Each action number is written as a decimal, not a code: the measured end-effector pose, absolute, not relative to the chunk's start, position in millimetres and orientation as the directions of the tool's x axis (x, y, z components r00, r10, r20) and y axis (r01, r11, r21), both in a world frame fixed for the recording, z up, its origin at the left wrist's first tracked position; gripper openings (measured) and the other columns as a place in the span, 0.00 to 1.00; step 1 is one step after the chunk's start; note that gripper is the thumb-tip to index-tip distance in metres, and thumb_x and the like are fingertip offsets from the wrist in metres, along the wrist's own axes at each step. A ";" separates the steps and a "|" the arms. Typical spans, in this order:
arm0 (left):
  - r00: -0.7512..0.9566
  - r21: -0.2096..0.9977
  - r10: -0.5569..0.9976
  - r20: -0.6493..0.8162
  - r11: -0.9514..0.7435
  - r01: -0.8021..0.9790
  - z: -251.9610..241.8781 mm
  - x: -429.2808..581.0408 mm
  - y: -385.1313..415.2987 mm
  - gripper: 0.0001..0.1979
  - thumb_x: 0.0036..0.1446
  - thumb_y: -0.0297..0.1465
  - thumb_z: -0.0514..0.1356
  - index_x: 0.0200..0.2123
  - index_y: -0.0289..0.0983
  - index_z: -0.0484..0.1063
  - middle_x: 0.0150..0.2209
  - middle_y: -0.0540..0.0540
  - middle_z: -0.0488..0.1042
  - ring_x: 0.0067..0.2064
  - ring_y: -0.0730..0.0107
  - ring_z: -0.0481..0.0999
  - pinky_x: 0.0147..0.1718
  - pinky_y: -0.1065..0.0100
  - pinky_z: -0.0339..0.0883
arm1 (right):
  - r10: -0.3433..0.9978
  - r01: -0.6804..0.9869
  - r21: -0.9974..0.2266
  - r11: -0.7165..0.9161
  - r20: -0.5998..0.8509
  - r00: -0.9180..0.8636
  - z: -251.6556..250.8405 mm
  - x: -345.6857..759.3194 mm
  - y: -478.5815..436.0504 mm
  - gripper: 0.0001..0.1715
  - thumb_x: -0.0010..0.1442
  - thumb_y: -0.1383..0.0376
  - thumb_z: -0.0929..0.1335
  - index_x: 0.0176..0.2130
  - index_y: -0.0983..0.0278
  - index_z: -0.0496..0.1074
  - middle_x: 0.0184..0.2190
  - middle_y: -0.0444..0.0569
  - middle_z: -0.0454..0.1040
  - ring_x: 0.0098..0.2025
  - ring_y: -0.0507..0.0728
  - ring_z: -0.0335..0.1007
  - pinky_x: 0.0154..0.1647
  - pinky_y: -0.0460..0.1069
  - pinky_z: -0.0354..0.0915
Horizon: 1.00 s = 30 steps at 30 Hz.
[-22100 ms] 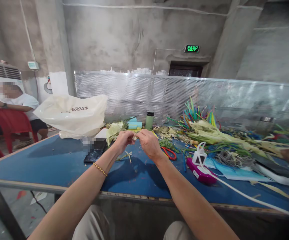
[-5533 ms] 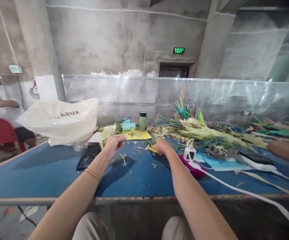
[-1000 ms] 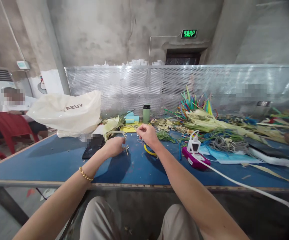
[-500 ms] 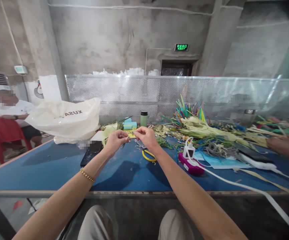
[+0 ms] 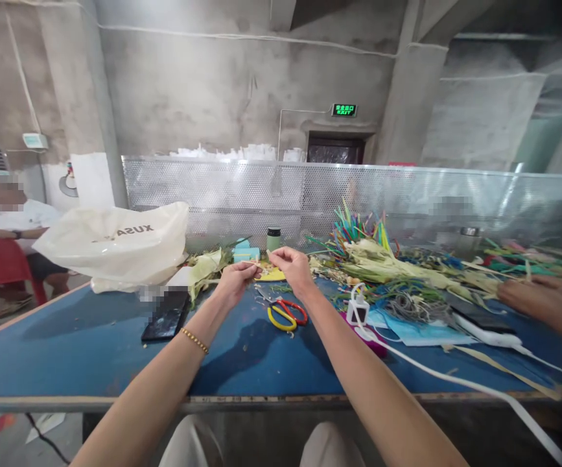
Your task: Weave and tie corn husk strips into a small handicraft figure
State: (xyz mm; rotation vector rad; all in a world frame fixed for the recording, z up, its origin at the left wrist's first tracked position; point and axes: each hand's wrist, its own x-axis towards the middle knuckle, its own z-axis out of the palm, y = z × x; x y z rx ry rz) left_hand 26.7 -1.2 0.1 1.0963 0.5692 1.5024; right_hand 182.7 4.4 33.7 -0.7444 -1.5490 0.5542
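Both my hands are raised above the blue table (image 5: 67,350), fingertips meeting. My left hand (image 5: 234,279), with a gold bracelet at the wrist, is pinched on a small pale straw-like piece (image 5: 260,261). My right hand (image 5: 290,266) pinches the other end of the same piece. Below them lie scissors (image 5: 285,314) with yellow and red handles. A yellow sheet (image 5: 271,275) lies just beyond my hands.
A black phone (image 5: 161,318) lies to the left, a white plastic bag (image 5: 115,243) behind it. A green bottle (image 5: 273,239), heaps of husks and coloured strips (image 5: 387,259), a purple charger (image 5: 361,318) with white cable lie right. Another person's hand (image 5: 533,301) rests far right. A seated person (image 5: 8,220) is at left.
My hands stay together on the small piece, a little higher and farther over the table. One second ago they were apart, with my left hand low on the table.
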 end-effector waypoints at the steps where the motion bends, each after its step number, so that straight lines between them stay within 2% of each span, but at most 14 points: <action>1: 0.067 0.833 0.956 0.285 -0.213 -0.511 -2.8 27.0 -0.2 0.04 0.46 0.22 0.68 0.27 0.29 0.76 0.26 0.44 0.76 0.26 0.76 0.73 0.29 0.73 0.66 | 0.738 0.139 -0.730 0.669 0.674 -0.013 34.7 181.9 6.1 0.14 0.49 0.55 0.71 0.26 0.64 0.74 0.20 0.43 0.69 0.23 0.50 0.59 0.26 0.46 0.56; 6: 0.122 0.820 0.976 0.182 -0.082 -0.567 -13.7 22.7 1.1 0.02 0.50 0.20 0.65 0.28 0.29 0.74 0.26 0.44 0.75 0.25 0.76 0.72 0.27 0.73 0.66 | 0.782 0.083 -0.778 0.623 0.624 -0.019 37.2 173.5 9.9 0.13 0.47 0.56 0.72 0.25 0.65 0.74 0.20 0.43 0.70 0.23 0.50 0.59 0.26 0.46 0.55; 12: 0.140 0.767 0.943 0.300 -0.151 -0.624 -13.8 15.5 -1.3 0.07 0.47 0.23 0.68 0.32 0.29 0.76 0.27 0.46 0.74 0.27 0.77 0.72 0.29 0.75 0.66 | 0.842 -0.023 -0.845 0.534 0.534 -0.078 32.8 168.3 14.6 0.15 0.44 0.56 0.75 0.26 0.65 0.74 0.21 0.43 0.71 0.23 0.50 0.61 0.27 0.46 0.57; 16: 0.148 0.789 0.927 0.345 -0.201 -0.581 -11.7 12.5 -3.4 0.10 0.44 0.26 0.70 0.31 0.28 0.76 0.26 0.45 0.73 0.26 0.78 0.69 0.28 0.76 0.63 | 0.862 -0.086 -0.866 0.492 0.499 -0.087 27.2 167.8 17.4 0.16 0.44 0.56 0.75 0.27 0.65 0.75 0.22 0.44 0.73 0.26 0.51 0.65 0.29 0.46 0.61; 22: 0.203 0.797 0.910 0.361 -0.188 -0.574 -10.7 8.7 -5.4 0.10 0.48 0.30 0.69 0.26 0.29 0.73 0.28 0.46 0.72 0.23 0.82 0.65 0.24 0.75 0.58 | 0.893 -0.137 -0.894 0.426 0.440 -0.094 15.7 165.0 9.6 0.16 0.44 0.56 0.76 0.28 0.65 0.76 0.24 0.45 0.75 0.29 0.53 0.69 0.33 0.47 0.64; 30: 0.227 0.804 0.921 0.317 -0.134 -0.579 -11.3 13.5 -7.0 0.10 0.46 0.29 0.69 0.25 0.30 0.72 0.24 0.47 0.70 0.21 0.82 0.61 0.22 0.75 0.53 | 0.846 -0.081 -0.855 0.512 0.518 -0.126 16.8 162.1 3.3 0.12 0.47 0.58 0.74 0.27 0.65 0.75 0.24 0.47 0.76 0.28 0.54 0.71 0.33 0.49 0.66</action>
